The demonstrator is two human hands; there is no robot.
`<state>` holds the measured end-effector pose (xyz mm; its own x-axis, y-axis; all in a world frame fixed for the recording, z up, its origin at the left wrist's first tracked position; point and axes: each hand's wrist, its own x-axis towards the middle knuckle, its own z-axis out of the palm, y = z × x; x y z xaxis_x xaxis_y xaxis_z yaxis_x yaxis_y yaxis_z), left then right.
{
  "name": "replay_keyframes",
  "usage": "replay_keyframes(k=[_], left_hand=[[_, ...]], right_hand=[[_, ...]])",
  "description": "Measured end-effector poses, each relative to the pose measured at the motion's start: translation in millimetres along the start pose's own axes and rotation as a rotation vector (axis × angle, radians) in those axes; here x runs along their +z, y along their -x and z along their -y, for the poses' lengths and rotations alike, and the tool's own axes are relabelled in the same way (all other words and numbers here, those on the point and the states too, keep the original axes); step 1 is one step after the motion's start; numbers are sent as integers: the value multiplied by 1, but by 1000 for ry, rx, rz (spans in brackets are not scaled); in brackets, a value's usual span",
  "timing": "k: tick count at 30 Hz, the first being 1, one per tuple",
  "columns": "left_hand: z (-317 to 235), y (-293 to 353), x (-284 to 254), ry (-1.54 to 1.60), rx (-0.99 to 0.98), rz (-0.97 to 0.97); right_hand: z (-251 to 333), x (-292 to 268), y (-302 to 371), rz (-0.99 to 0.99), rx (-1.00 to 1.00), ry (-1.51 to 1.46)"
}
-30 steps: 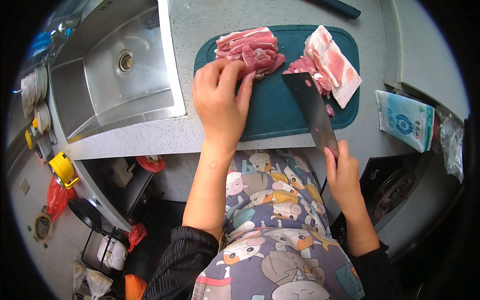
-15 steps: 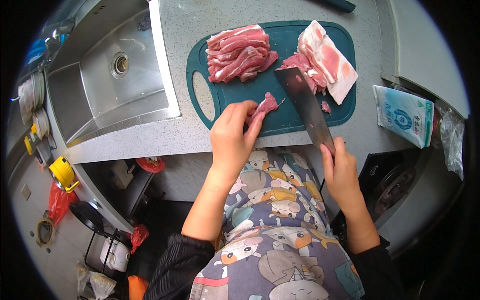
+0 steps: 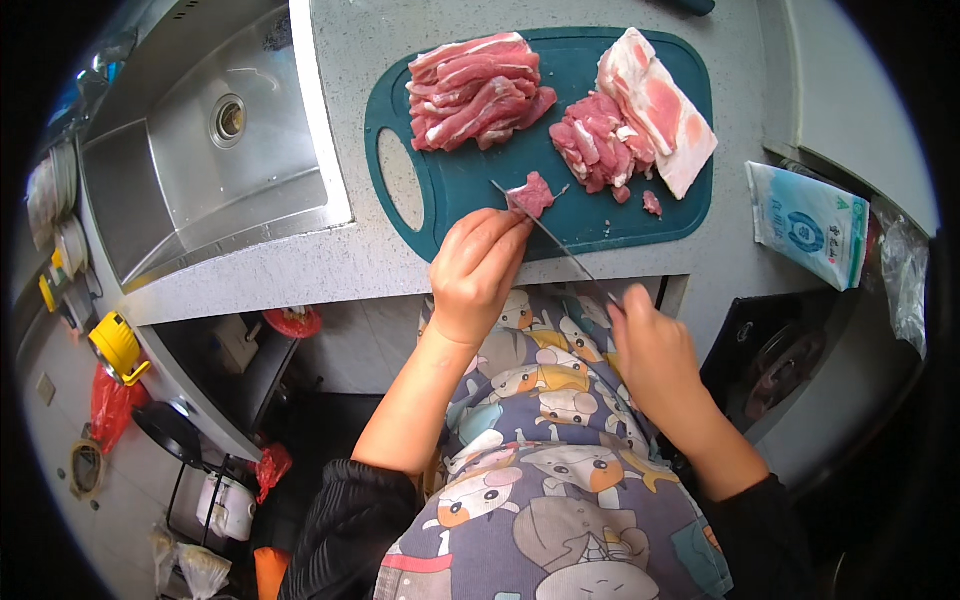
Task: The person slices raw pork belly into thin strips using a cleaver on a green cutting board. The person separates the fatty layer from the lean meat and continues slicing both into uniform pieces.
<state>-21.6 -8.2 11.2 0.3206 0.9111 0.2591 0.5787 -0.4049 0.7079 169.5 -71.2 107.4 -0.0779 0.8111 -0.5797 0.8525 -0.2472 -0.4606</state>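
Observation:
My left hand is closed on a small piece of raw meat near the front edge of the green cutting board. In my right hand is the handle of a cleaver, its blade seen edge-on and set against the meat just past my left fingertips. Behind lies a stack of long meat strips. To its right sit a heap of small cut pieces and a fatty slab of meat. One loose scrap rests beside the heap.
A steel sink is set into the counter at left. At right lie a white and blue packet and a clear plastic bag. A dark round-marked appliance stands below the counter's right side.
My right hand has brought the cleaver leftward from beside the heap to the meat at my left hand, turning the blade from flat to edge-on. The small cut pieces now show uncovered.

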Motion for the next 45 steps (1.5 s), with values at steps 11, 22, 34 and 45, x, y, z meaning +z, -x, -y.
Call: replay_keyframes(k=[11,22,34,45], left_hand=[[1,-3,0,14,-34,-18],[-5,2,1,-19,-23,-13],[-1,-4,9,-36,-28,1],[-13,-10,0,166,-351,-45]], right_hand=[[-9,7,17,-23,57,1],[-5,10,-13,-263,-17,-162],[-15,4,16,-47,40,-9],[-32,-5,33,-156,98,-25]])
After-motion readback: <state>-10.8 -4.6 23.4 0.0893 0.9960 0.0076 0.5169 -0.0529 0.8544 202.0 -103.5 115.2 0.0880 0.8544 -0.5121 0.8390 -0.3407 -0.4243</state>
